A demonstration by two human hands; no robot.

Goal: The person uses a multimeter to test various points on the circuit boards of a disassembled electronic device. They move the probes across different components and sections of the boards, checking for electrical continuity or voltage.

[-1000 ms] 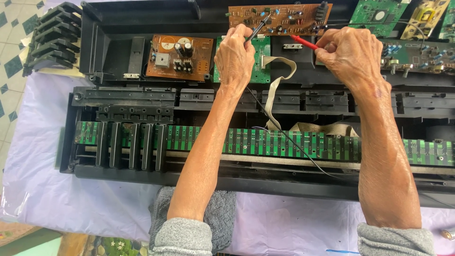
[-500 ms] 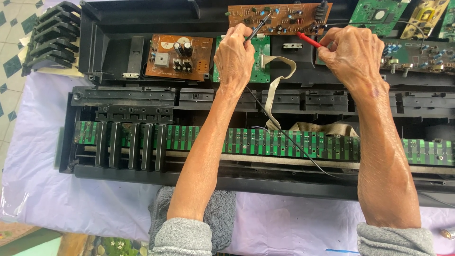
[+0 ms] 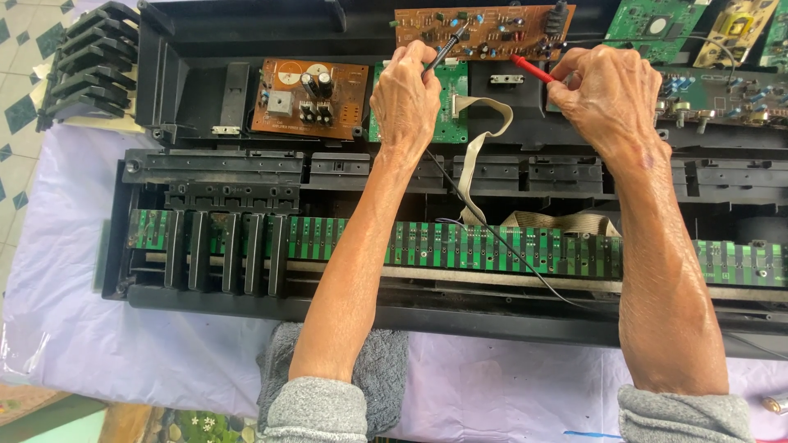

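A: How are the hands set?

B: Both forearms reach straight toward twelve o'clock, grey cuffs at the bottom edge. The left hand (image 3: 406,94) is curled, fingers pinched tight on a black probe (image 3: 443,56) whose tip slants up to one o'clock and rests on the brown circuit board (image 3: 484,31). The right hand (image 3: 607,94) is bent at the wrist, fingers closed on a red probe (image 3: 532,70) that points toward ten o'clock, its tip at the lower edge of that same board.

A: So where is the board?

B: At twelve o'clock, lying on the far rim of the opened black keyboard casing (image 3: 205,82), between the two hands.

A: What else is there?

B: A thin black lead (image 3: 509,254) trails from the left hand toward five o'clock across the long green contact strip (image 3: 492,246). A grey ribbon cable (image 3: 476,148) loops between the wrists. A second brown board with capacitors (image 3: 308,97) sits at ten o'clock. Everything lies on a pale lilac cloth (image 3: 66,328); tiled floor (image 3: 20,107) shows at nine o'clock.
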